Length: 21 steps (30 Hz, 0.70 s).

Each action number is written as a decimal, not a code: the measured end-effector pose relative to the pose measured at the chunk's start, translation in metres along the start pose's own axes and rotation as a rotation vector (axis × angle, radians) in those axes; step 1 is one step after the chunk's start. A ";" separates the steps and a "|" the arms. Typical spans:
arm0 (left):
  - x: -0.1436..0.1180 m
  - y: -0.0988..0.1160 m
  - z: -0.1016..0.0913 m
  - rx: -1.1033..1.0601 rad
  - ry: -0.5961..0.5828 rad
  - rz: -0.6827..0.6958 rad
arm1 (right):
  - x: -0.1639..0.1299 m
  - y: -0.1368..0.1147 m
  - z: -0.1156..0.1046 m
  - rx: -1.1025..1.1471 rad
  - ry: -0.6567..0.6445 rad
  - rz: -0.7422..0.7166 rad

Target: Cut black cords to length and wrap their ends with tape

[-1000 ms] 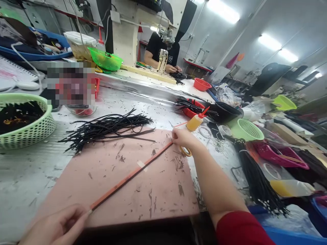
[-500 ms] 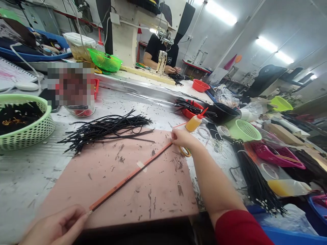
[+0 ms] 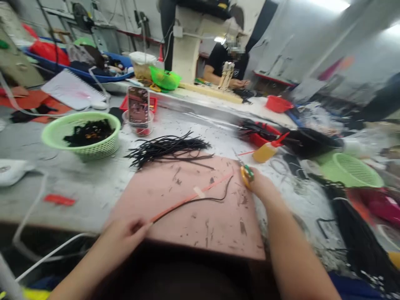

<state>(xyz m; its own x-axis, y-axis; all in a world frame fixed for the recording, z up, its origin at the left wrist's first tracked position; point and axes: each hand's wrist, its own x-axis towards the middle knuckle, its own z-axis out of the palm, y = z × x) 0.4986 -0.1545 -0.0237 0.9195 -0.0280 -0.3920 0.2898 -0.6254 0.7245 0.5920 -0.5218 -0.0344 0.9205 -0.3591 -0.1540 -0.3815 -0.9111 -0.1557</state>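
On the pink cutting mat point(image 3: 193, 216), near the worktop's point(image 3: 93, 187) front edge, the left hand point(image 3: 125, 237) pinches the near end of a black cord point(image 3: 200, 200) lying along an orange ruler strip point(image 3: 187, 199), which serves as a length gauge. Farther right, the right hand point(image 3: 261, 185) closes around yellow-handled scissors point(image 3: 245, 173) just beside the cord's slack far end. A bundle of black cords point(image 3: 168, 148) waits beyond the mat.

Workshop: sewing machine point(image 3: 227, 75), cord bundles point(image 3: 168, 148), cluttered workbench point(image 3: 93, 187)

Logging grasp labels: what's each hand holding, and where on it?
Left hand pinches the black cord at its near end. Right hand grips yellow-handled scissors by the handles.
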 end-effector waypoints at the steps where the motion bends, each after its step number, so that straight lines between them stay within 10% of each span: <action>1: -0.002 0.004 0.000 0.032 -0.043 -0.007 | 0.000 0.004 0.002 0.028 -0.003 0.002; 9: -0.014 0.001 0.002 -0.026 -0.087 -0.035 | -0.054 0.010 -0.007 0.292 0.066 -0.053; 16: -0.021 0.007 0.009 -0.380 -0.072 0.030 | -0.171 -0.038 -0.006 0.577 -0.547 -0.692; 21: -0.028 0.019 0.012 -0.612 -0.085 0.030 | -0.181 -0.051 -0.018 0.593 -0.637 -0.771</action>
<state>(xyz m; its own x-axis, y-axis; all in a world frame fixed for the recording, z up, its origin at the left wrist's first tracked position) 0.4753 -0.1750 -0.0060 0.9126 -0.1162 -0.3919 0.3870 -0.0630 0.9199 0.4467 -0.4142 0.0190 0.7811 0.5697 -0.2557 0.1269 -0.5458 -0.8283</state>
